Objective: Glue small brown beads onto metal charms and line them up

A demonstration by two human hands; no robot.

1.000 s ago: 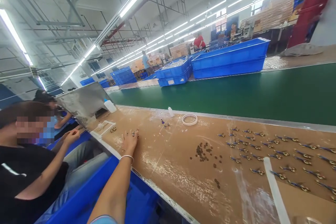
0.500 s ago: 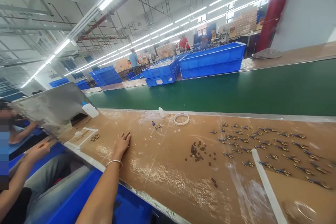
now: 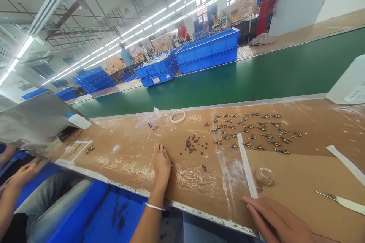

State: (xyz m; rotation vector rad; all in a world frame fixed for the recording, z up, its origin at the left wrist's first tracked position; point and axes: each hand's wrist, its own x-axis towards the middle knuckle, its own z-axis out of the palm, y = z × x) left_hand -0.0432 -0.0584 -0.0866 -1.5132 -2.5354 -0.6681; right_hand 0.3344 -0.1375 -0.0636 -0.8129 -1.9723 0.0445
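My left hand [image 3: 162,162], with a silver bangle at the wrist, lies palm down on the brown work surface [image 3: 128,167]. Its fingers are loosely bent and somewhat apart, with nothing seen in them. To its right is a loose group of small dark round pieces [image 3: 191,143]. My right hand [image 3: 281,218] is at the near edge, fingers stretched forward beside a white tape strip [image 3: 247,165]; nothing shows in it. A small clear round dish [image 3: 264,176] sits just beyond it. Several small blue-and-gold figure-like pieces [image 3: 249,126] lie in rows farther back.
A pointed knife-like tool [image 3: 339,199] lies at right, a large translucent jug [image 3: 349,83] behind it. A tape roll [image 3: 177,116] and small white bottle [image 3: 157,112] stand near the green belt [image 3: 256,76]. Blue crates [image 3: 207,53] are beyond. A co-worker's hand [image 3: 27,172] is at left.
My left hand has slid right along the surface, closer to the dark round pieces. My right hand has come into view at the bottom. The view has swung right, showing the jug and knife-like tool.
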